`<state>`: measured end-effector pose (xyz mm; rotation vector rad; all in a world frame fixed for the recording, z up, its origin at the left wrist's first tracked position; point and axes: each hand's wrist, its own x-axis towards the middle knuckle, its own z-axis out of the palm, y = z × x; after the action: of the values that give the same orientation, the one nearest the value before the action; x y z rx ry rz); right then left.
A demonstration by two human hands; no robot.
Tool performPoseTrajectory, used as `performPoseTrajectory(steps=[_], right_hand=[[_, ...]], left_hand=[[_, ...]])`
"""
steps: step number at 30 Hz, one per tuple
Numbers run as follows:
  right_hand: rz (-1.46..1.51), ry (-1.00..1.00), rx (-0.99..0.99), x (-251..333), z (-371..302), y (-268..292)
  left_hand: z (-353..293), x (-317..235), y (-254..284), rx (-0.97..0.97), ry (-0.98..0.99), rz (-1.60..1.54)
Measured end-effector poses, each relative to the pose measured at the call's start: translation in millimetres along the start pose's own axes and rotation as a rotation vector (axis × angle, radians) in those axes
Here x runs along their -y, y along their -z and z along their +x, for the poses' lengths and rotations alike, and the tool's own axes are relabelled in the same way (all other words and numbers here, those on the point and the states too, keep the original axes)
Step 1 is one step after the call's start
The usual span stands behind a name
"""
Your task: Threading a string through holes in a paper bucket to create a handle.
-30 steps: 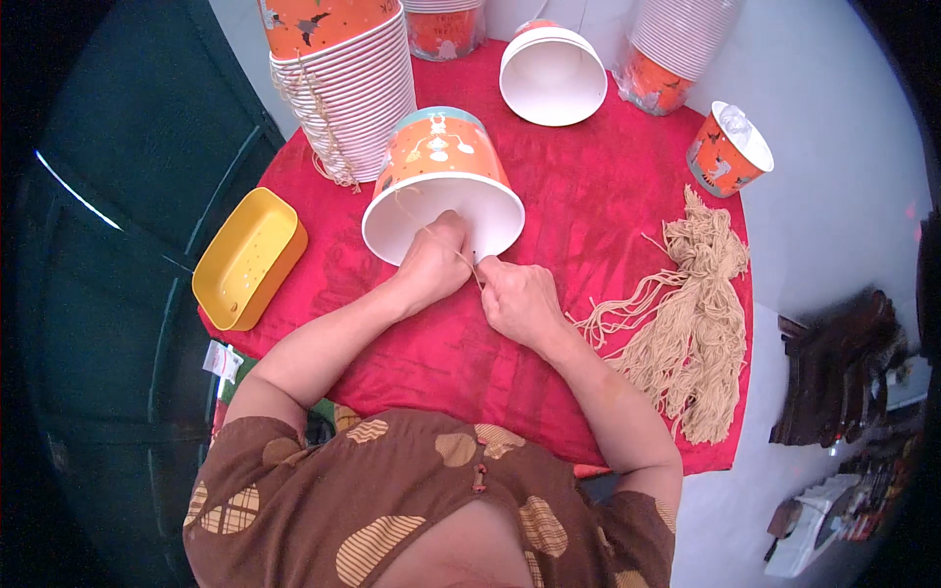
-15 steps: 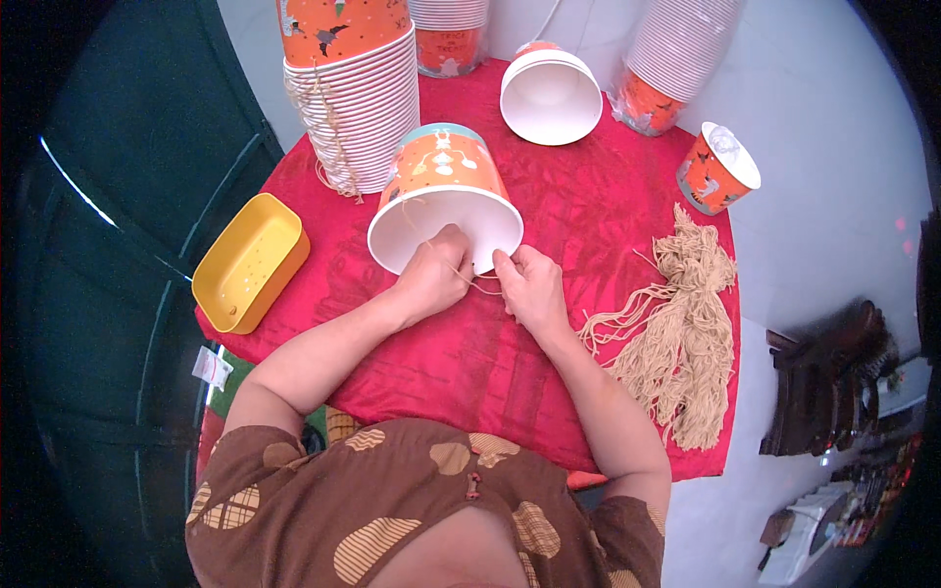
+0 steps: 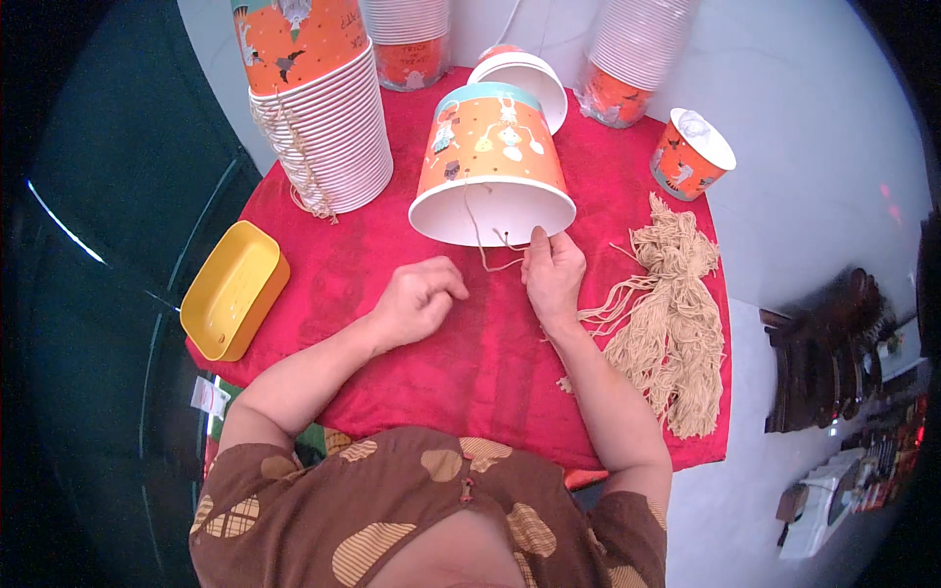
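An orange paper bucket point(image 3: 490, 152) with printed figures and a light-blue base is tipped, its white mouth facing me. My right hand point(image 3: 555, 279) pinches the rim at the lower right. A thin tan string point(image 3: 477, 225) runs through the bucket's wall, loops below the rim and reaches toward my right fingers. Clear of the bucket, my left hand point(image 3: 417, 302) hovers over the red cloth with its fingers curled and nothing visible in them. To the right of my right hand lies a bundle of tan strings point(image 3: 671, 323).
A yellow tub point(image 3: 235, 289) sits on the left of the red-covered table point(image 3: 392, 382). Tall nested bucket stacks point(image 3: 333, 127) stand behind, one with strings hanging on it. A white-mouthed bucket point(image 3: 534, 83) lies at the back. A smaller orange bucket point(image 3: 686, 162) stands at the right.
My left hand has come out of the bucket's mouth and drawn back toward me, leaving the string. The bucket has shifted right and away with my right hand at its rim.
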<state>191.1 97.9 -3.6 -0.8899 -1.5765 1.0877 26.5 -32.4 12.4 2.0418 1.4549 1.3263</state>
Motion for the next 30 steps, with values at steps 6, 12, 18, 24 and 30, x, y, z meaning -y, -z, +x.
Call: performPoseTrajectory(steps=[6,12,18,24,30], right_hand=[[-0.121,0.113,-0.061,14,6,10],[-0.433,0.315,0.029,35,10,19],[-0.584,0.562,0.059,55,7,20],[-0.464,0.545,0.096,62,8,19],[-0.299,0.607,-0.082,80,0,20]], left_hand=[[9,26,31,-0.289,0.583,-0.692],[14,19,43,-0.209,0.533,-1.224],[17,-7,31,-0.223,0.671,-1.243],[18,-3,30,-0.280,0.678,-1.310],[17,4,30,-0.308,0.561,-1.452]])
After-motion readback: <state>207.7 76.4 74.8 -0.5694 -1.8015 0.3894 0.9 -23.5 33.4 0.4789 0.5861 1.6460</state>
